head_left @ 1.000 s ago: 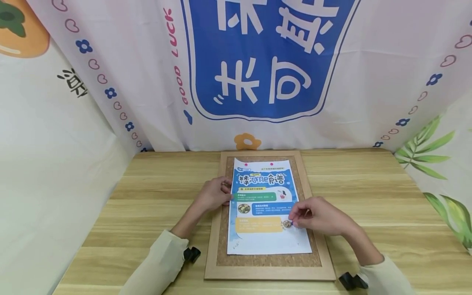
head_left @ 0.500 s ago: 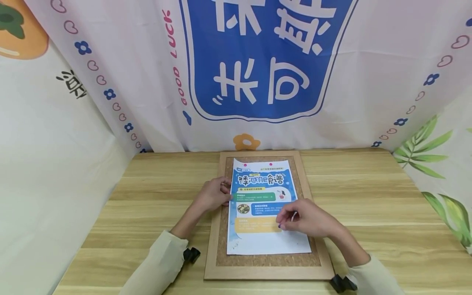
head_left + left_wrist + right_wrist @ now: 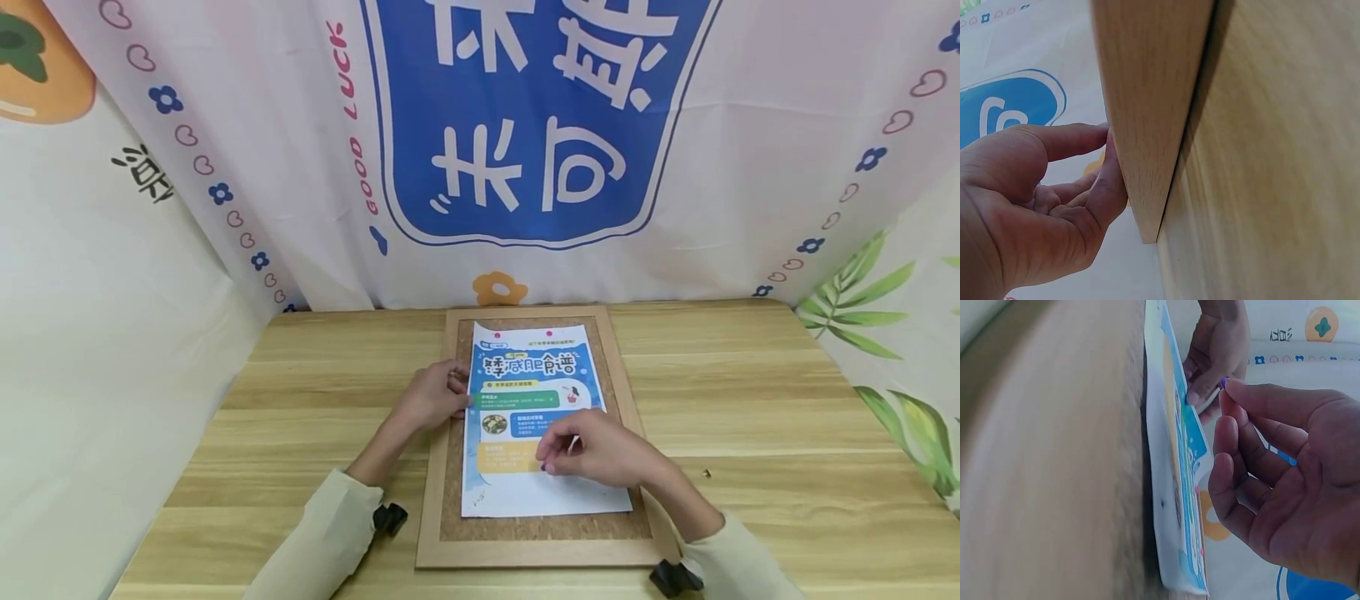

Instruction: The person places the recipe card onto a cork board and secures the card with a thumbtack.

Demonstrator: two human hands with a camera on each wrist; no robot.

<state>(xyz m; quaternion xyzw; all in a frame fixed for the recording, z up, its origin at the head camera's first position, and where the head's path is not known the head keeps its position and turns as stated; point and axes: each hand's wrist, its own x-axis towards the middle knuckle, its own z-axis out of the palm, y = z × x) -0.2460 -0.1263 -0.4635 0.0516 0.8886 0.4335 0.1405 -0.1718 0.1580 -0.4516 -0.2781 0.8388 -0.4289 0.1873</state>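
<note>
"What's furthest left?"
"The left hand [image 3: 437,395], at the paper's [image 3: 540,497] left edge; I can't tell whether it pinches or just touches."
"And the paper?"
"On the corkboard [image 3: 547,553], two pink pins [image 3: 497,336] near the paper's top edge."
"The right hand [image 3: 602,450]?"
"Pinching a purple pin [image 3: 1224,382] between thumb and fingertip, over the paper's lower half."

Room over table [image 3: 360,346] either side of corkboard [image 3: 543,553] up top; left hand [image 3: 437,395] blocks left edge of sheet [image 3: 525,398], right hand [image 3: 596,450] its lower right, curtain [image 3: 517,225] the far side.
</note>
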